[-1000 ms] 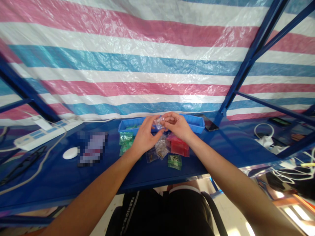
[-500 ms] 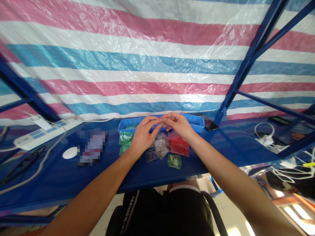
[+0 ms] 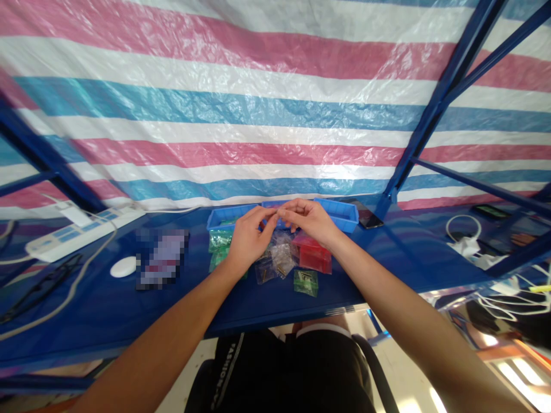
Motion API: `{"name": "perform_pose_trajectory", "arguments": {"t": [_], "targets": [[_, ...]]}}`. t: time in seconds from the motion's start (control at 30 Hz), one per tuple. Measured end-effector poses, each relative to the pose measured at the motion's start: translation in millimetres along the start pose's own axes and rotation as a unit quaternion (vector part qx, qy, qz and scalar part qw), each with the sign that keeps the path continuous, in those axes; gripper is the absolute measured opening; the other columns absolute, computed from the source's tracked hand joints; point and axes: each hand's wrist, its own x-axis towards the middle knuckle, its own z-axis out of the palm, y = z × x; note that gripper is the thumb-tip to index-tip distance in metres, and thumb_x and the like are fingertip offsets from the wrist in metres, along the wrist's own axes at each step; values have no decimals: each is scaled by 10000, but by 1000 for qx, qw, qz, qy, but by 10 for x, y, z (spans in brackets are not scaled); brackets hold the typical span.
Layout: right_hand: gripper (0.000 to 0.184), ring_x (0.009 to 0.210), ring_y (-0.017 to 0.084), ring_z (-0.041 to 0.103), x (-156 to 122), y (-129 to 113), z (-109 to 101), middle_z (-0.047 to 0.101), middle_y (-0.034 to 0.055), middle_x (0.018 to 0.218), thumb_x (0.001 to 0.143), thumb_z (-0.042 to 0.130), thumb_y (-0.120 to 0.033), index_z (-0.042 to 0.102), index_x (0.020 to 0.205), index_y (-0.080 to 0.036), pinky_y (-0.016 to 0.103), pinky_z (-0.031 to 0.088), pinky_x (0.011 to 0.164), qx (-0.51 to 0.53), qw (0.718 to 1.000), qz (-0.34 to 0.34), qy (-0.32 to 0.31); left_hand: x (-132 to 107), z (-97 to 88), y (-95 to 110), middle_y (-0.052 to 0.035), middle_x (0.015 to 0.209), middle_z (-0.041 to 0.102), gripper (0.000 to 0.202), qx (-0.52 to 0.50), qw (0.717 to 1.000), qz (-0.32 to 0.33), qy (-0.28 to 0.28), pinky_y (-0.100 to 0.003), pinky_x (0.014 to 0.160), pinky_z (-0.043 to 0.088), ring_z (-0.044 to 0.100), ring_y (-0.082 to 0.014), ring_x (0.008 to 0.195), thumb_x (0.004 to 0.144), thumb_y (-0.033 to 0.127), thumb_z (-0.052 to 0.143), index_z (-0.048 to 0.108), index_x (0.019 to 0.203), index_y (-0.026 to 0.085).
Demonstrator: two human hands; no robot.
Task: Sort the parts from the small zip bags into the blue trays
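Two hands, bare, tips brought together over the middle of the table (image 3: 404, 258), in front of the row of blue trays (image 3: 344, 220). Left hand (image 3: 249, 234): back upward, fingers curled, thumb drawn in toward the forefinger. Right hand (image 3: 313, 221): bent likewise, thumb and forefinger narrowed to a pinch. Content of either pinch, and tightness of closing: cannot tell; too small, too covered by fingers.

Clear bags (image 3: 282, 259), small brass-coloured pieces inside: flat on the table, just nearer than the fingertips. Red bags (image 3: 316, 259): beside the clear ones, to the right, next to the right wrist. Green bags (image 3: 220, 240): to the left, close to the left hand, at the near side of the left tray. Single green packet (image 3: 306, 283): right of centre, nearest of the lot.

Handling, by judgement: steady with the left, do the finer work with the right; pinch lightly at the edge, without sharp tugs on thin plastic; stay low over the table, to limit any spill.

Against one second ago: crinkled clear plastic then plain between the fingers, now not to be made out; fingertips now closer together. Bags and trays: same places.
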Motion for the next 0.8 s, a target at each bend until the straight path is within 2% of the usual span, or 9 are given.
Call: {"name": "perform_pose_trajectory", "arguments": {"t": [0.4,0.53,0.8], "targets": [[469,593,132,651,26,27,-9,751,14,749,824,872,-599,779,1023,-184,252,546,560,-5,1000,11,11,-3,29,-29,-39,979,755,231,10,1000,-10,17,-273,710,564,665,-159,759,1058,372,629,777,1150,219],[478,596,135,659,16,32,-11,748,14,743,818,866,-623,763,984,-186,259,563,578,-16,1000,6,10,-9,22,-52,-41,972,748,267,9,1000,-9,-9,-280,717,558,676,-178,812,1079,418,599,763,1142,217],[481,581,132,643,14,25,-27,746,12,739,788,887,-624,769,963,-193,264,565,570,-25,1000,1,8,-10,27,-62,-53,1019,772,309,-2,999,17,-49,-326,816,559,716,-208,900,1122,401,506,750,1186,223]]}}
